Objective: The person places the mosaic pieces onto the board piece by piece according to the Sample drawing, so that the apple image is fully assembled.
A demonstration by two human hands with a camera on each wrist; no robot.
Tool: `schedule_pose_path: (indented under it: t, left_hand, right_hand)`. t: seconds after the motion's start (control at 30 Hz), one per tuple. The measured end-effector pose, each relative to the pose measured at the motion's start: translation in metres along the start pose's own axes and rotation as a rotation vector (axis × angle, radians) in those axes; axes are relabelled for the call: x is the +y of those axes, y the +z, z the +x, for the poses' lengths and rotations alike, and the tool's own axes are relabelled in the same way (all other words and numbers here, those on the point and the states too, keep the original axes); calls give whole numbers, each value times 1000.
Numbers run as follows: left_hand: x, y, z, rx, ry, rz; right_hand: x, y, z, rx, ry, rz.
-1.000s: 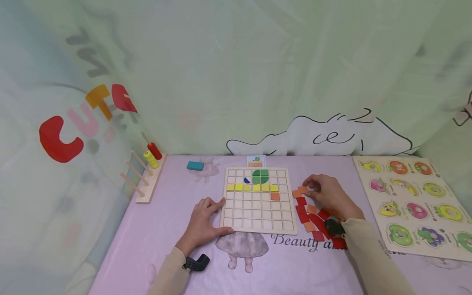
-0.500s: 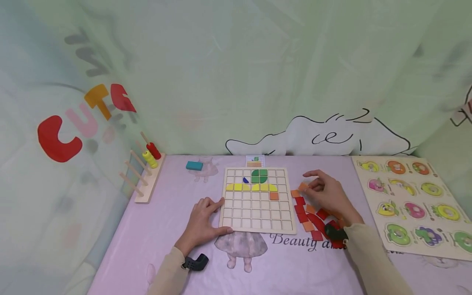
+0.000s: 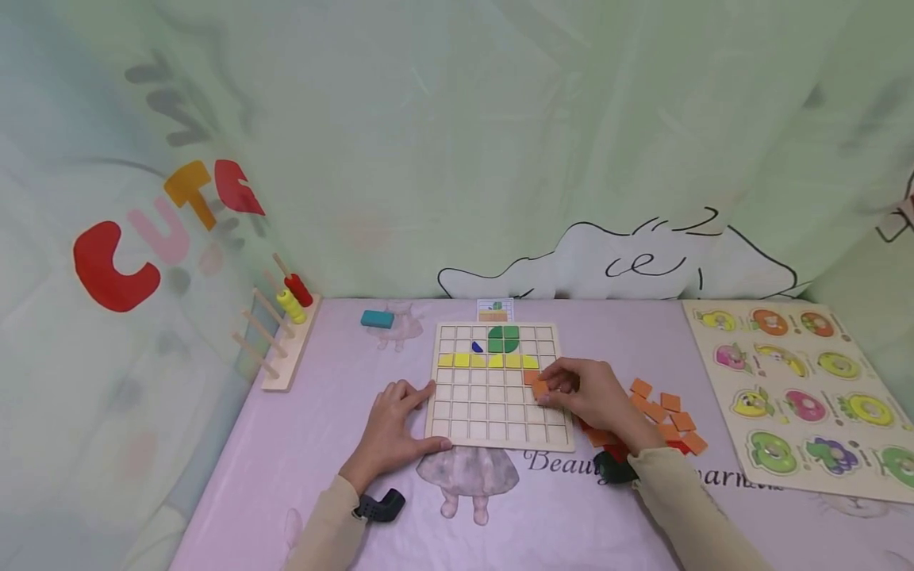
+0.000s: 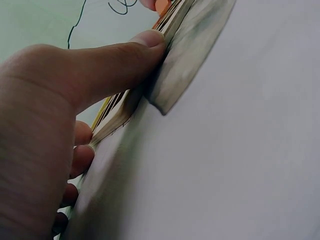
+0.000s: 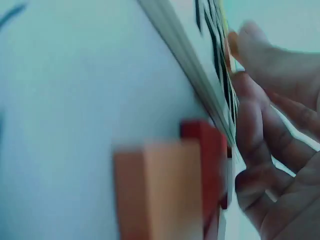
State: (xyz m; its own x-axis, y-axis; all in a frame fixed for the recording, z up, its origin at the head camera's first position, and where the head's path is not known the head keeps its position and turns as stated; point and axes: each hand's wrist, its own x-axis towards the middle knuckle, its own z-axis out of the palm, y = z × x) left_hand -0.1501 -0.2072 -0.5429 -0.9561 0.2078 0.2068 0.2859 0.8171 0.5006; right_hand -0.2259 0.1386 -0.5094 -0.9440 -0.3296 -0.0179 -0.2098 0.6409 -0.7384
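My left hand [image 3: 389, 420] holds the near left corner of a wooden grid board [image 3: 471, 412], thumb at the front edge and forefinger at the left edge. In the left wrist view the thumb presses the board's edge [image 4: 117, 115]. My right hand [image 3: 589, 392] pinches an orange square tile [image 3: 539, 388] over the board's right part, close to another orange tile [image 3: 530, 376] lying in a cell. On the board lie yellow pieces [image 3: 462, 360], green pieces [image 3: 503, 339] and a small blue piece [image 3: 477, 346]. Loose orange tiles [image 3: 682, 421] and red ones lie right of it, partly hidden by my arm.
A small picture card [image 3: 495, 308] lies behind the board. To the left are a teal block [image 3: 377, 319] and a peg stand [image 3: 289, 357] with yellow and red beads. A fruit puzzle board [image 3: 774, 408] takes up the table's right side.
My right hand has picked an orange tile from the loose pieces and moved left with it onto the board. More loose orange tiles show behind it. The left hand has stayed put.
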Motion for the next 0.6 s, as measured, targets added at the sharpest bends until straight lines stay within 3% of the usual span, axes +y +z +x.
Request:
schedule_pose_path:
  t: [0.2, 0.6]
  left_hand:
    - [-1, 2, 1, 1, 0, 6]
    - [-3, 3, 0, -1, -6, 14]
  right_hand:
    - [-6, 8, 2, -12, 30, -29]
    - [-11, 4, 1, -23, 37, -70]
